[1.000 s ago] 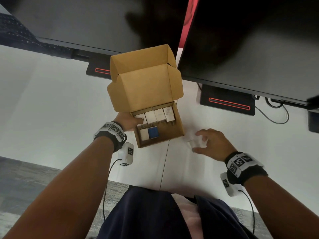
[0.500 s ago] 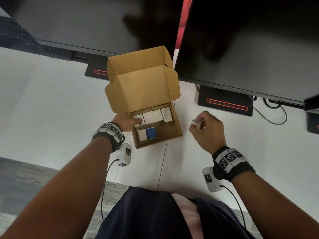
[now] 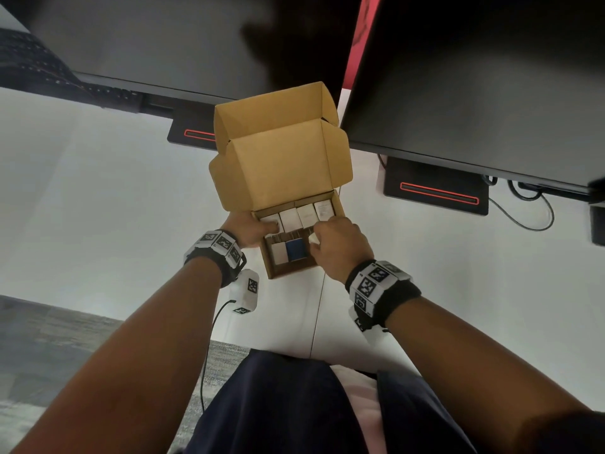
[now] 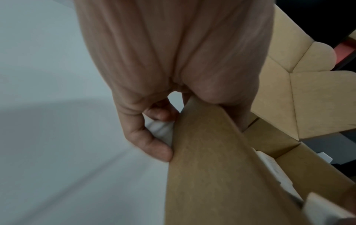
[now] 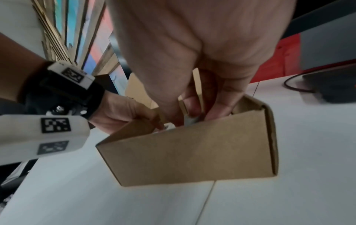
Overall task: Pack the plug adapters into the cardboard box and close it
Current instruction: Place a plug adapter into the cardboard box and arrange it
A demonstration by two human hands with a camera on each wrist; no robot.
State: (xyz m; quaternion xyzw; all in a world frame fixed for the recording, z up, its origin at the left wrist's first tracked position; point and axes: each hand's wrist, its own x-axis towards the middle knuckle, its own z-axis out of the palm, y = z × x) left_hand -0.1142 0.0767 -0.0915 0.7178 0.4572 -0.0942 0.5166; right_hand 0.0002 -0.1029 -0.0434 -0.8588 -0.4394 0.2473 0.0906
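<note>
An open cardboard box (image 3: 291,271) stands on the white desk with its lid (image 3: 281,165) raised at the back. Inside lie several white plug adapters (image 3: 290,219) in a back row, plus a white one (image 3: 279,252) and a blue one (image 3: 296,250) in front. My left hand (image 3: 252,229) grips the box's left wall (image 4: 202,152), thumb inside and fingers outside. My right hand (image 3: 334,244) reaches into the right side of the box and pinches a white adapter (image 3: 313,237), mostly hidden by the fingers (image 5: 192,103).
Two dark monitors (image 3: 474,77) overhang the desk close behind the box, their bases (image 3: 435,191) with red light strips at either side. Cables (image 3: 530,208) trail at the far right. The desk edge and grey carpet (image 3: 49,339) lie near my body.
My right hand picked a white adapter off the desk at the right, lifted it and carried it left into the box. My left hand stayed on the box wall.
</note>
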